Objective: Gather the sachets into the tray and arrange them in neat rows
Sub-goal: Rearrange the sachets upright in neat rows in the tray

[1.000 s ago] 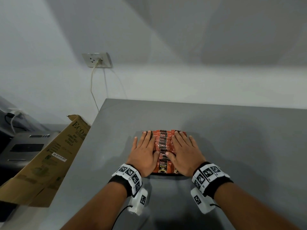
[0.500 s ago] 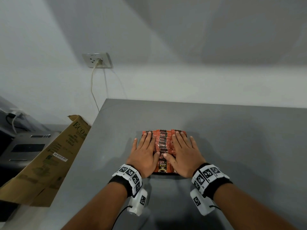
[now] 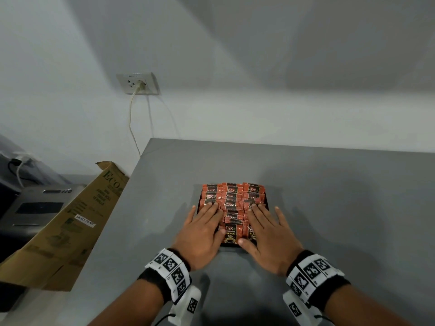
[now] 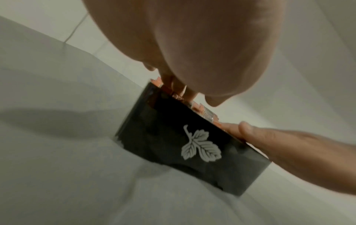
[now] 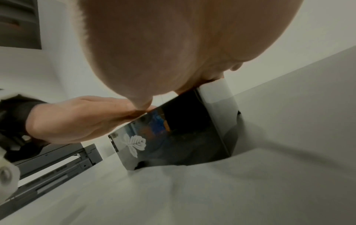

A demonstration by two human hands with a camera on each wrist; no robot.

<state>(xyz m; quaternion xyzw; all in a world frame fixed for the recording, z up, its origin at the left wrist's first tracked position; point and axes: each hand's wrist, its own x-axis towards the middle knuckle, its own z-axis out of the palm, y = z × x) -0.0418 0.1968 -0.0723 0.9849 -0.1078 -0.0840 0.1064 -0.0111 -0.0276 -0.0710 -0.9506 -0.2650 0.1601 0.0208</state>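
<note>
Sachets [image 3: 231,203] all in tray [image 4: 173,146], mid bench [image 3: 329,196]; none loose on bench. Three rows formed, overlapping, slightly uneven. Judged nearly done: only final levelling left. Left hand [image 3: 202,234] flat on left row, fingers straight, gripping nothing. Right hand [image 3: 268,238] flat on right row, fingers spread, thumb at near tray edge, gripping nothing.

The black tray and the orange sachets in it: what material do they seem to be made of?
The black tray with a white leaf motif looks like glossy hard plastic or acrylic: its wall mirrors the room in the right wrist view; which one is unclear. The orange-and-black coffee sachets look like thin printed foil or plastic film, with crinkled shiny faces and serrated edges.
</note>
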